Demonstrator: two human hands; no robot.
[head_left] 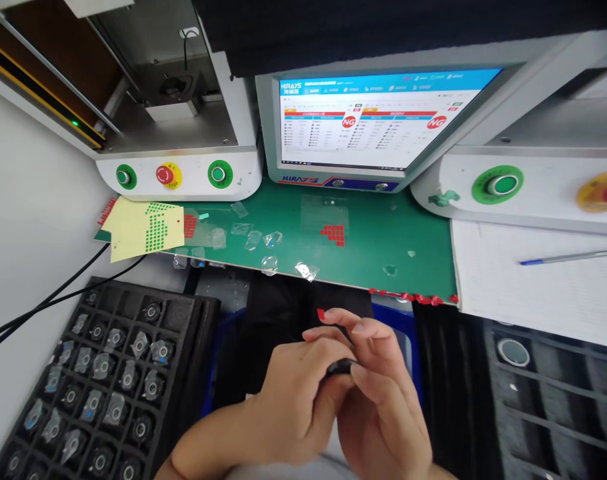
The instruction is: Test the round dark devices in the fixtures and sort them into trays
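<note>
Low in the middle of the view, both hands meet over my lap. My left hand point(298, 393) is closed around a small black round part point(340, 366), pinching it between thumb and fingers. My right hand point(383, 393) is closed too, pressing on the same part from the right. A small red sticker point(321, 314) sits at the tip of a right finger, just above the part. Most of the black part is hidden by the fingers.
A black tray point(193, 320) holding several round black parts lies at the left. Beyond the hands sits a green mat point(363, 253) with red stickers point(333, 233), clear film scraps and a yellow sticker sheet point(143, 227). Behind it stand a monitor point(378, 120) and machine button panels point(178, 175). A pen point(568, 257) rests on paper at right.
</note>
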